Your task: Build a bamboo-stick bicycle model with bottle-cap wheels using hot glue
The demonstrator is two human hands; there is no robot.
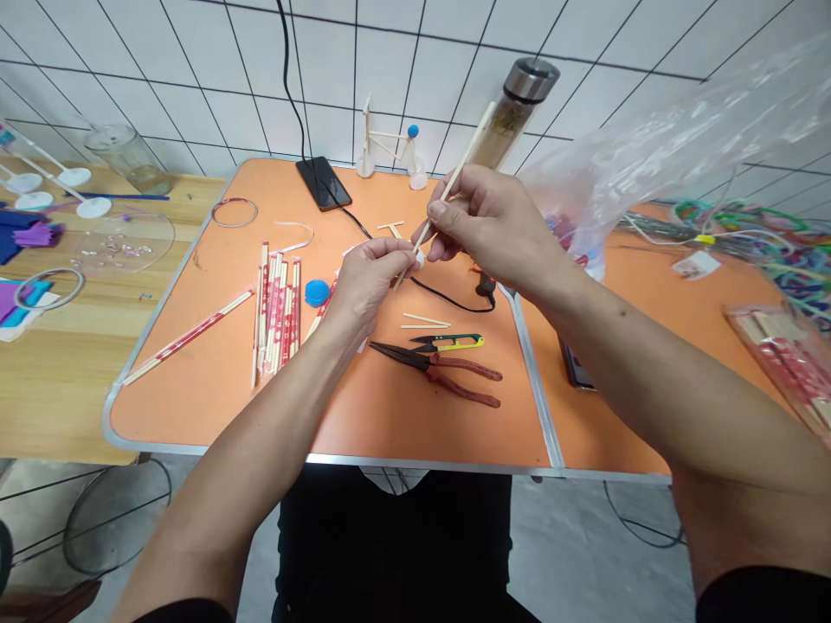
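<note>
A thin wooden chopstick slants above the orange table, held by both hands. My right hand grips it around its middle, between thumb and fingers. Lower down, my left hand is closed in a pinch at the stick's lower end. A small white piece shows at those fingertips; how it joins the stick is unclear. Below the hands lie long-nose pliers with red handles, yellow-green thread snips and short cut sticks. Wrapped chopsticks and a blue lump are left of my left hand.
Against the tiled wall stand a stick frame and a glass bottle. A phone with a black cable lies at the back. Clear plastic rises at right, beside coloured wires and packed chopsticks.
</note>
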